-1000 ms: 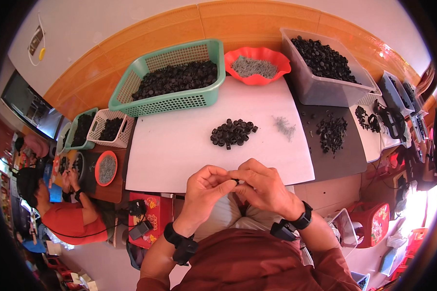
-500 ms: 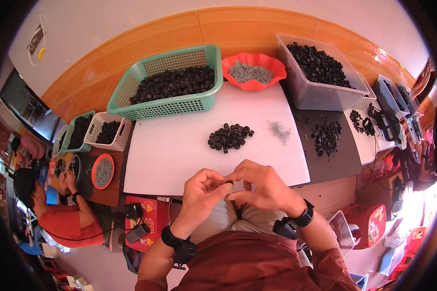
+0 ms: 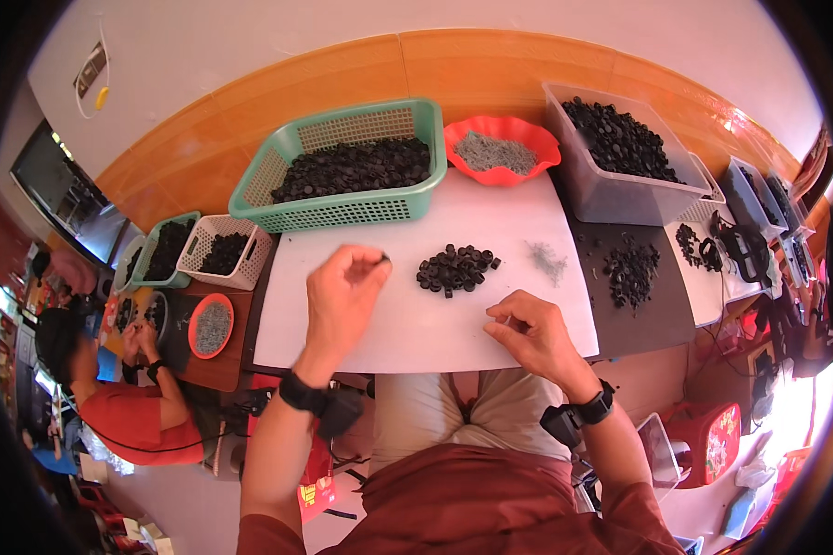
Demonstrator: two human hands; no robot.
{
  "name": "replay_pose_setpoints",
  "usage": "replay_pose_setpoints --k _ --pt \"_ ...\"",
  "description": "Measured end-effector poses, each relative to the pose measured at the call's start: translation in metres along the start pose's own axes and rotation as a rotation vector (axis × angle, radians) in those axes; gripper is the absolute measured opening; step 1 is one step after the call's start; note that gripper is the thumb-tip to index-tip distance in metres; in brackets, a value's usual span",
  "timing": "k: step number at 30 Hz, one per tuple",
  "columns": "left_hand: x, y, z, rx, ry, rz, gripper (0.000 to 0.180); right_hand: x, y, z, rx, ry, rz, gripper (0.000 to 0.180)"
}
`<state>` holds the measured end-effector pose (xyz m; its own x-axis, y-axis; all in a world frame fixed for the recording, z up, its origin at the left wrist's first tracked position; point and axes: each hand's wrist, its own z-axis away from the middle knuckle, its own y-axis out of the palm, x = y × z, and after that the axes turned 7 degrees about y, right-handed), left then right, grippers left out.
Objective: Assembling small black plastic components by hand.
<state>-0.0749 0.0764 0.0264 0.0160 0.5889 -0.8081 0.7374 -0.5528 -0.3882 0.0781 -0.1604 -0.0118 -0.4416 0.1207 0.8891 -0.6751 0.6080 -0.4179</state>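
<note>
Seated at a white table (image 3: 416, 324), near edge: right hand (image 3: 532, 335) resting on the surface, fingers curled in, nothing discernible between them. Left hand (image 3: 342, 294) raised above the tabletop, thumb and forefinger pinched shut on a small black part (image 3: 385, 258). Just beyond, between the hands: a loose pile of black ring-shaped parts (image 3: 455, 269), beside it a scatter of tiny grey bits (image 3: 548, 260). Farther back, along the orange wall: green basket (image 3: 278, 176) heaped with black parts, red bowl (image 3: 453, 139) of grey bits, clear bin (image 3: 611, 194) of more black parts. At far left, a second person in red at another table.
</note>
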Motion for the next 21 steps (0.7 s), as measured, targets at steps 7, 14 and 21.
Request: replay_pose_setpoints --k 7,14,21 --pt "-0.012 -0.023 -0.092 -0.143 0.248 -0.143 0.016 -0.003 0.0 0.003 0.003 0.024 -0.026 0.012" --pt "0.022 -0.039 -0.133 -0.088 0.3 -0.444 0.016 0.0 0.0 0.005 -0.001 0.024 -0.028 0.011" --pt "0.026 0.002 -0.046 -0.147 0.518 -0.429 0.018 -0.002 0.0 0.002 -0.017 0.008 -0.054 0.011"
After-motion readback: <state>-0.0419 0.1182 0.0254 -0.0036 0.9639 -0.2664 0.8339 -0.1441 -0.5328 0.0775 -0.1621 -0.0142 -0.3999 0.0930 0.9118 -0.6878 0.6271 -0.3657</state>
